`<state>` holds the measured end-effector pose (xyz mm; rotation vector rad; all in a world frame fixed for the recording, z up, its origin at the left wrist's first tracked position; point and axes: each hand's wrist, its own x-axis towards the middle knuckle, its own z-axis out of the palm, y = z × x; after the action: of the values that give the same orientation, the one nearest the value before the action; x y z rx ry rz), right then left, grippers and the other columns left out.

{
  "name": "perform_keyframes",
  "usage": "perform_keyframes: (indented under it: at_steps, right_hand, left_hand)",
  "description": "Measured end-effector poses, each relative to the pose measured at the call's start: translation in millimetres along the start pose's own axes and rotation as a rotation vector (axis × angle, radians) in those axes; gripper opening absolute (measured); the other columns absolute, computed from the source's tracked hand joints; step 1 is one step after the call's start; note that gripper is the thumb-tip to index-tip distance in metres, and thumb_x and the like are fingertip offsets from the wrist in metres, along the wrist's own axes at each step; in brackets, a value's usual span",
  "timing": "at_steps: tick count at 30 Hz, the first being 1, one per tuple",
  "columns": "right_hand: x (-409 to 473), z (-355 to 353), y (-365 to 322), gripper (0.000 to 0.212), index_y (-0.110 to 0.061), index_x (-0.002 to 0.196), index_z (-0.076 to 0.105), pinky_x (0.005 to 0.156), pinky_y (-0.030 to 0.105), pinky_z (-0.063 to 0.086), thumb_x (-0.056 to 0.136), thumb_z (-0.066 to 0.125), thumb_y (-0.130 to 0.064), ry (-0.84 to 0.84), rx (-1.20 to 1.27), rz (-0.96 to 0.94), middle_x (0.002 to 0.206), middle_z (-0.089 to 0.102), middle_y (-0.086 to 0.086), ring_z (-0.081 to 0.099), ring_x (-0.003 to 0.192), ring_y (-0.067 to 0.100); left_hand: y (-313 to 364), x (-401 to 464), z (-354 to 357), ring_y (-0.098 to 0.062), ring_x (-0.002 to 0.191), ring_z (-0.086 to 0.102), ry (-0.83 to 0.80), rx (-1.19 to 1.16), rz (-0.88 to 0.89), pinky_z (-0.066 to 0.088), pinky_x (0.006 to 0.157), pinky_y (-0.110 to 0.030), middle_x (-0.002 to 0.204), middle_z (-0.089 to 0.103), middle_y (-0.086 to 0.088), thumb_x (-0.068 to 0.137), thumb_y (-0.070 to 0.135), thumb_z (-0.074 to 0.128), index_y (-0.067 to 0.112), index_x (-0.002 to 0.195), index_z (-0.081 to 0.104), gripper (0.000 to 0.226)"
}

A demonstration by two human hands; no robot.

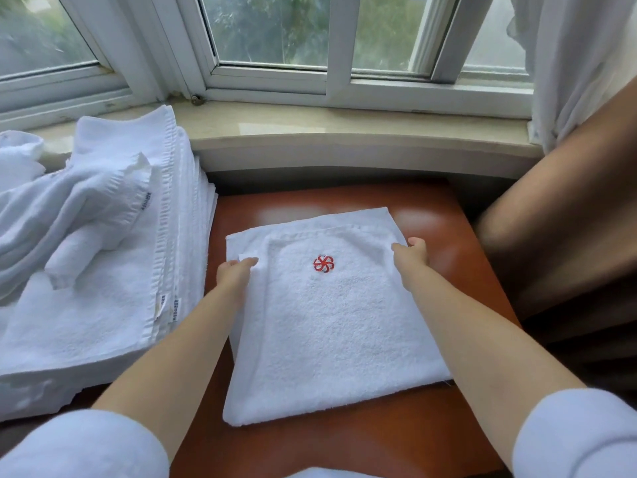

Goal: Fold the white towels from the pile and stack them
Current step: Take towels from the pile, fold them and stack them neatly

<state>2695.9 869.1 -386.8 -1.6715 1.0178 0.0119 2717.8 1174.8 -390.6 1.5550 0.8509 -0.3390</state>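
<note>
A white towel [331, 322] with a red emblem lies part-folded on a reddish-brown table [344, 443], the left hand [234, 272] and right hand [412, 253] each pinching a far corner; beside it, a folded stack [103, 305] carries loose towels [69, 208] apparently awaiting folding, below a window sill [344, 122] and curtain [579, 63]

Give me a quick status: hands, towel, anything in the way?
Left hand, right hand: fingers pinch the folded towel at its far corners. Towel flat on the table. Stack at left, apart; nothing blocking.
</note>
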Motion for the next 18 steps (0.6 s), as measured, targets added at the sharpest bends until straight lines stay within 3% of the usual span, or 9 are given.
perform_keyframes:
  at_steps: [4,7,9,11,13,16,18]
  right_hand:
    - [18.4,9.3,-6.3,0.055,-0.007,0.142,0.037,0.082,0.030,0.038,0.092,0.057,-0.016,0.059,-0.026,0.042,0.132,0.051,0.011,0.052,0.109,0.028]
    - [29.7,15.3,-13.5,0.052,0.000,0.131,0.047,0.080,0.033,0.040,0.089,0.064,-0.026,0.092,-0.005,0.155,0.124,0.056,0.013,0.055,0.111,0.034]
    - [37.6,18.2,-16.6,0.036,-0.005,0.117,0.056,0.075,0.031,0.041,0.089,0.064,-0.027,0.059,-0.039,0.134,0.107,0.059,0.010,0.058,0.097,0.032]
    - [47.8,22.4,-17.4,0.009,-0.015,0.093,0.056,0.064,0.026,0.038,0.088,0.059,-0.022,0.024,-0.119,0.037,0.084,0.055,0.004,0.051,0.078,0.026]
    - [54.3,28.2,-19.2,0.006,-0.016,0.085,0.051,0.053,0.025,0.032,0.089,0.055,-0.016,-0.007,-0.150,-0.034,0.074,0.049,-0.001,0.046,0.074,0.023]
    - [58.5,32.0,-24.1,0.012,-0.017,0.080,0.049,0.052,0.027,0.030,0.091,0.055,-0.018,-0.047,-0.298,-0.098,0.072,0.046,-0.003,0.048,0.079,0.025]
    - [64.5,32.5,-22.9,0.010,-0.014,0.093,0.053,0.064,0.026,0.033,0.095,0.051,-0.023,-0.093,-0.480,-0.122,0.088,0.051,0.003,0.055,0.096,0.031]
  left_hand:
    - [6.8,11.3,7.2,-0.028,0.100,0.058,0.085,0.101,-0.026,0.044,0.080,-0.032,0.123,0.060,-0.012,0.086,0.024,0.070,0.002,0.129,0.054,0.051]
    - [10.5,23.0,11.9,-0.024,0.088,0.055,0.092,0.160,0.025,0.042,0.076,-0.031,0.111,0.062,-0.010,0.089,0.020,0.063,0.003,0.122,0.059,0.038]
    - [12.4,27.2,15.5,-0.027,0.093,0.057,0.084,0.230,0.052,0.041,0.076,-0.031,0.109,0.060,-0.009,0.090,0.019,0.058,0.003,0.124,0.056,0.038]
    - [11.9,31.1,19.6,-0.030,0.107,0.056,0.069,0.326,0.061,0.042,0.080,-0.031,0.121,0.057,-0.011,0.092,0.023,0.055,0.004,0.130,0.051,0.043]
    - [10.5,33.8,22.0,-0.032,0.115,0.054,0.073,0.410,0.071,0.043,0.088,-0.033,0.131,0.054,-0.013,0.094,0.025,0.051,0.004,0.136,0.047,0.047]
    - [10.3,37.0,22.0,-0.034,0.124,0.049,0.099,0.467,0.114,0.043,0.100,-0.040,0.139,0.049,-0.015,0.094,0.024,0.047,0.005,0.143,0.039,0.053]
    - [8.5,40.4,21.5,-0.033,0.128,0.046,0.124,0.459,0.158,0.040,0.102,-0.039,0.143,0.046,-0.014,0.095,0.026,0.049,0.006,0.145,0.036,0.055]
